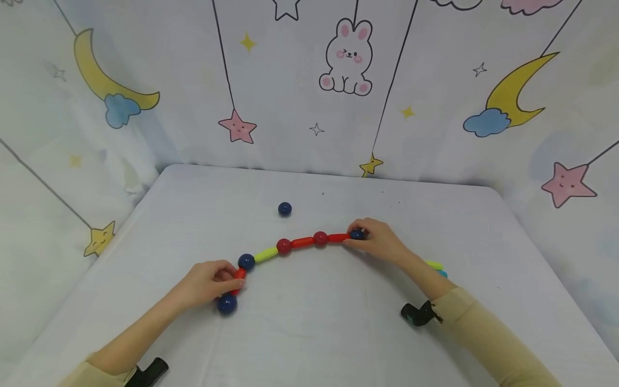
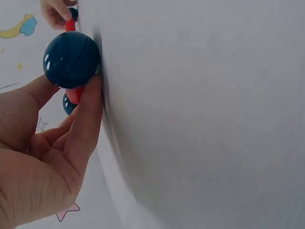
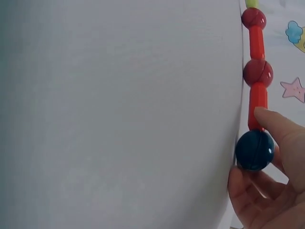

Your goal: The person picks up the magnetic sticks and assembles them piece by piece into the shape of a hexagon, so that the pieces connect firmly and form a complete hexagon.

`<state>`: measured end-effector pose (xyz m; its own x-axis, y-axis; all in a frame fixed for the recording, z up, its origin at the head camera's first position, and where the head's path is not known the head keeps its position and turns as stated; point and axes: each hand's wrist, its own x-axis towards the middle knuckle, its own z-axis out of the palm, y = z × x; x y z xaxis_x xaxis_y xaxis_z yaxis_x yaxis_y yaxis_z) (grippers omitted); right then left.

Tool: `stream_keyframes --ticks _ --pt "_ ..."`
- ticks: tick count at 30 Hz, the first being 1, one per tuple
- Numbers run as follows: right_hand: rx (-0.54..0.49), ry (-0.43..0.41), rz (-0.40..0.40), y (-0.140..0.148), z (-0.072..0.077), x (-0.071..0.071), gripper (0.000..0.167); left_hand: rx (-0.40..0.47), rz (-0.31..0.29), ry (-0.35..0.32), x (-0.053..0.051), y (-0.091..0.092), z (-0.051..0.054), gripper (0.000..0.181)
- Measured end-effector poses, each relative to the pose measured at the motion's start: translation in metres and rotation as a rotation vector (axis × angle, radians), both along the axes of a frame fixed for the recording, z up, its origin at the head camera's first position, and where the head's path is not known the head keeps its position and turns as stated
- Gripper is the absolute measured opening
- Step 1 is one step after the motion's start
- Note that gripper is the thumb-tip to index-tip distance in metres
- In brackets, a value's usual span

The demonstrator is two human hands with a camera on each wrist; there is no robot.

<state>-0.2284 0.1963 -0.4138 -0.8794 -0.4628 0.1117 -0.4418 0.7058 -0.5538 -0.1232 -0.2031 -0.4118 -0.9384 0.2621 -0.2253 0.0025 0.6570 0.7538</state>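
Note:
A curved chain of balls and short rods lies on the white table, joined end to end. My left hand [image 1: 205, 284] pinches the red rod [image 1: 239, 274] at the chain's near left, between a blue ball [image 1: 227, 304] and another blue ball [image 1: 246, 262]. A yellow-green rod [image 1: 266, 254] leads on to a red ball [image 1: 284, 246], a red rod [image 1: 302, 242] and a second red ball [image 1: 320, 238]. At the far right end, my right hand [image 1: 379, 240] grips a blue ball [image 3: 255, 150], its thumb on the adjoining red rod [image 3: 258, 98].
A loose blue ball [image 1: 285, 209] sits behind the chain. Yellow-green and blue pieces [image 1: 437, 266] are partly hidden behind the right forearm. The table [image 1: 309, 333] backs onto a patterned cloth [image 1: 285, 75]. Dark devices [image 1: 417, 314] are strapped at both wrists.

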Motion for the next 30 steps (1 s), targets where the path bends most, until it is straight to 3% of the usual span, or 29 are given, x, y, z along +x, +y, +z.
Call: stream_keyframes --ticks 4,9,15,21,23,25,27,30 --pt "0.029 -0.015 -0.028 -0.008 0.000 -0.002 0.020 0.109 0.093 -0.115 0.008 0.014 -0.003 0.051" --pt "0.041 -0.015 -0.030 -0.014 0.000 -0.006 0.019 0.209 0.197 -0.187 0.015 0.032 -0.005 0.055" --pt "0.048 -0.034 -0.024 -0.020 -0.001 -0.007 0.021 0.258 0.304 -0.204 0.022 0.047 -0.007 0.052" --pt "0.059 -0.060 -0.039 -0.021 -0.001 -0.007 0.023 0.290 0.313 -0.204 0.025 0.054 -0.005 0.050" --pt "0.063 -0.065 -0.044 -0.021 -0.002 -0.007 0.023 0.265 0.265 -0.180 0.025 0.053 -0.004 0.050" --pt "0.062 -0.069 -0.047 -0.020 -0.002 -0.007 0.023 0.175 0.171 -0.078 0.023 0.051 -0.003 0.049" --pt "0.063 -0.069 -0.042 -0.020 -0.002 -0.008 0.023 0.032 0.027 0.107 0.021 0.046 -0.001 0.052" --pt "0.061 -0.064 -0.026 -0.019 -0.002 -0.008 0.024 -0.165 -0.252 0.435 0.013 0.035 0.002 0.057"
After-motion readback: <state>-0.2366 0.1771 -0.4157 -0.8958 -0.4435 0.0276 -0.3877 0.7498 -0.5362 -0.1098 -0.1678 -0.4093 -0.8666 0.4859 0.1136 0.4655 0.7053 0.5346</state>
